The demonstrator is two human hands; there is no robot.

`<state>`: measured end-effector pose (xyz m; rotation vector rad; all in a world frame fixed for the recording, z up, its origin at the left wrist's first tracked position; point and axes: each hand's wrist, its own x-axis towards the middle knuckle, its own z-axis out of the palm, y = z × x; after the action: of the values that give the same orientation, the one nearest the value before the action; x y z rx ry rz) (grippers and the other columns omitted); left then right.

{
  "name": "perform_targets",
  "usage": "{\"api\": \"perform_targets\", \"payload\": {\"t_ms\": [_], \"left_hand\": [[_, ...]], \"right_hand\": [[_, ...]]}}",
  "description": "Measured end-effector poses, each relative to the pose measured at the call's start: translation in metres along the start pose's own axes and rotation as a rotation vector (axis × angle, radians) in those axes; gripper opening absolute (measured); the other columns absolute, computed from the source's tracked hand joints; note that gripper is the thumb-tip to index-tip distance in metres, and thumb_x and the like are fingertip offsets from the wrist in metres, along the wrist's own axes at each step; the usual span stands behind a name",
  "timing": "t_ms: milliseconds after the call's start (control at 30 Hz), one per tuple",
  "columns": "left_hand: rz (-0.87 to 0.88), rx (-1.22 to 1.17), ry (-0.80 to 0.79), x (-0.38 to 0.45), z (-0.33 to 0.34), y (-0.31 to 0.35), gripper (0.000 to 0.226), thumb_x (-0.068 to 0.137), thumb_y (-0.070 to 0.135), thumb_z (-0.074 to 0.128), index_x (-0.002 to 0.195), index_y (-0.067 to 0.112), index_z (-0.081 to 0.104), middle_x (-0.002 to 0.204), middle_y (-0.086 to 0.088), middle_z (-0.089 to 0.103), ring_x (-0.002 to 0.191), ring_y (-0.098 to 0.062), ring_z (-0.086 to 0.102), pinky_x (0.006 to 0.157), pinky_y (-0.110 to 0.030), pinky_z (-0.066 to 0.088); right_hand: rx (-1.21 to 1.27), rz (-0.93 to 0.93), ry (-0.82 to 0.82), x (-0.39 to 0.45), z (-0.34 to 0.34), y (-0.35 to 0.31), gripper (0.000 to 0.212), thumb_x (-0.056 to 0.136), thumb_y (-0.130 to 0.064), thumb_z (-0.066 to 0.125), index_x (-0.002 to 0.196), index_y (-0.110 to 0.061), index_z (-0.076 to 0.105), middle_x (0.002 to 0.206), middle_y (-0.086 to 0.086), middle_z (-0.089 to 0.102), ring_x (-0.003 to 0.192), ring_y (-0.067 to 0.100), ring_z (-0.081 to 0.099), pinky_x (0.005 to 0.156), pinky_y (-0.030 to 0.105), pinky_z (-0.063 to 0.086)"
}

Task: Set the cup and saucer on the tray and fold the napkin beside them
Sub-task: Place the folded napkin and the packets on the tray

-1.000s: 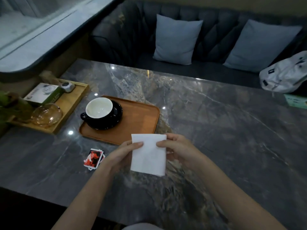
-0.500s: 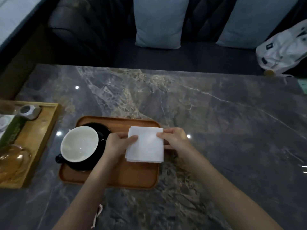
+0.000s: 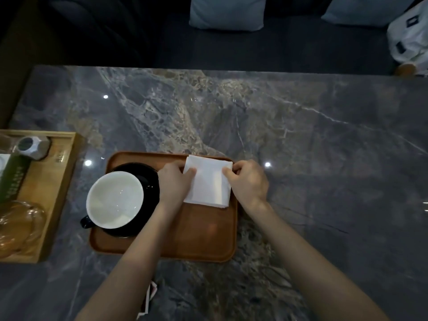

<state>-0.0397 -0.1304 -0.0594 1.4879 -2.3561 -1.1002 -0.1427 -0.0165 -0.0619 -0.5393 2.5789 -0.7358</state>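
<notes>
- My left hand (image 3: pixel 174 181) is on the left edge of the folded white paper napkin (image 3: pixel 208 181), thumb lying across the top of the paper and the other fingers curled at its edge, so I have that side pinched.
- My right hand (image 3: pixel 246 181) takes the right edge the same way: thumb on top near the far right corner, fingers bent around the edge.
- The napkin sits between my two hands, flat or nearly flat over the far right part of the rounded brown wooden tray (image 3: pixel 203 242). I cannot tell whether it rests fully on the wood or is lifted a little. Its far right corner reaches the tray's far rim.
- The white-lined cup with a dark outside (image 3: pixel 115 199) stands on the black round saucer (image 3: pixel 150 179) in the left half of the same tray, handle pointing toward me and to the left.
- The saucer's right rim is just beside my left hand; the napkin lies right of the saucer, with my left hand between them.
- The tray rests on a grey veined marble table (image 3: pixel 301 140).
- To the left stands a lighter square wooden tray (image 3: pixel 59 188) holding an amber glass dish (image 3: pixel 18 225), a green box (image 3: pixel 12 181) and a small grey faceted object (image 3: pixel 31 147).
- Some red and white cards (image 3: pixel 148 300) lie on the table partly under my left forearm.
</notes>
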Motion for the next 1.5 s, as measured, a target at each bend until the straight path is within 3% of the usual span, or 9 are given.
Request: {"api": "perform_targets", "payload": {"t_ms": [133, 300, 467, 600, 700, 867, 967, 1100, 1500], "left_hand": [[0.011, 0.110, 0.021, 0.007, 0.008, -0.003, 0.028, 0.081, 0.022, 0.063, 0.100, 0.000, 0.064, 0.101, -0.019, 0.068, 0.096, -0.034, 0.060, 0.081, -0.037, 0.044], [0.030, 0.218, 0.049, 0.000, 0.007, 0.004, 0.035, 0.082, 0.016, 0.062, 0.109, -0.002, 0.049, 0.113, -0.022, 0.053, 0.104, -0.038, 0.050, 0.080, -0.043, 0.043], [0.472, 0.570, -0.010, -0.019, 0.007, 0.006, 0.009, 0.071, 0.006, 0.062, 0.065, 0.000, 0.057, 0.076, -0.019, 0.058, 0.070, -0.037, 0.058, 0.050, -0.037, 0.044], [0.467, 0.536, -0.122, -0.042, 0.007, -0.007, 0.019, 0.088, 0.018, 0.048, 0.097, 0.004, 0.058, 0.105, -0.016, 0.056, 0.100, -0.035, 0.050, 0.078, -0.044, 0.043], [0.427, 0.466, -0.237, -0.057, 0.006, -0.011, 0.040, 0.097, 0.020, 0.035, 0.132, 0.001, 0.040, 0.143, -0.020, 0.036, 0.134, -0.031, 0.028, 0.111, -0.036, 0.022], [0.349, 0.625, -0.368, -0.073, -0.004, -0.016, 0.054, 0.100, 0.032, 0.021, 0.146, 0.010, 0.005, 0.158, -0.005, 0.001, 0.144, -0.017, -0.002, 0.116, -0.039, 0.006], [0.372, 0.566, -0.343, -0.086, -0.020, -0.013, 0.051, 0.100, 0.032, 0.023, 0.145, 0.010, 0.014, 0.157, -0.005, 0.009, 0.144, -0.018, 0.004, 0.117, -0.038, 0.010], [0.324, 0.349, -0.299, -0.112, -0.056, -0.017, 0.038, 0.097, 0.028, 0.038, 0.130, 0.012, 0.048, 0.136, -0.013, 0.051, 0.127, -0.028, 0.044, 0.104, -0.039, 0.035], [0.073, 0.113, 0.029, -0.210, -0.109, -0.125, 0.015, 0.082, 0.016, 0.065, 0.091, 0.005, 0.069, 0.091, -0.014, 0.072, 0.084, -0.026, 0.066, 0.075, -0.031, 0.047]], "right_hand": [[-0.143, -0.083, 0.047, -0.005, 0.003, -0.001, 0.031, 0.091, -0.035, 0.051, 0.094, -0.008, 0.064, 0.102, 0.010, 0.062, 0.091, 0.026, 0.060, 0.073, 0.035, 0.048], [-0.181, -0.121, 0.092, -0.011, 0.003, -0.002, 0.027, 0.091, -0.034, 0.052, 0.097, -0.008, 0.054, 0.100, 0.011, 0.061, 0.088, 0.027, 0.061, 0.069, 0.034, 0.047], [-0.389, -0.384, -0.129, -0.018, -0.004, -0.006, 0.024, 0.097, -0.015, 0.038, 0.110, -0.008, 0.056, 0.114, 0.010, 0.056, 0.107, 0.027, 0.053, 0.083, 0.036, 0.046], [-0.543, -0.474, -0.241, -0.049, -0.003, -0.003, 0.042, 0.097, -0.036, 0.033, 0.123, -0.008, 0.051, 0.126, 0.009, 0.051, 0.119, 0.025, 0.042, 0.099, 0.038, 0.036], [-0.639, -0.443, -0.292, -0.067, 0.004, 0.010, 0.059, 0.097, -0.044, 0.024, 0.144, -0.009, 0.021, 0.153, 0.008, 0.024, 0.141, 0.022, 0.018, 0.115, 0.043, 0.015], [-0.651, -0.471, -0.368, -0.073, -0.007, 0.024, 0.059, 0.098, -0.042, 0.021, 0.148, -0.014, 0.006, 0.159, 0.002, 0.003, 0.146, 0.016, -0.001, 0.119, 0.045, -0.001], [-0.490, -0.503, -0.368, -0.078, -0.023, 0.017, 0.051, 0.098, -0.034, 0.031, 0.143, -0.010, 0.027, 0.154, 0.010, 0.026, 0.141, 0.023, 0.022, 0.115, 0.040, 0.018], [-0.249, -0.457, -0.407, -0.103, -0.042, -0.006, 0.031, 0.094, -0.024, 0.043, 0.116, -0.010, 0.059, 0.121, 0.013, 0.062, 0.111, 0.029, 0.056, 0.091, 0.037, 0.045], [0.027, -0.557, -0.506, -0.186, 0.025, -0.024, 0.010, 0.084, -0.014, 0.062, 0.089, -0.012, 0.071, 0.094, 0.008, 0.073, 0.089, 0.019, 0.064, 0.077, 0.029, 0.046]]}}
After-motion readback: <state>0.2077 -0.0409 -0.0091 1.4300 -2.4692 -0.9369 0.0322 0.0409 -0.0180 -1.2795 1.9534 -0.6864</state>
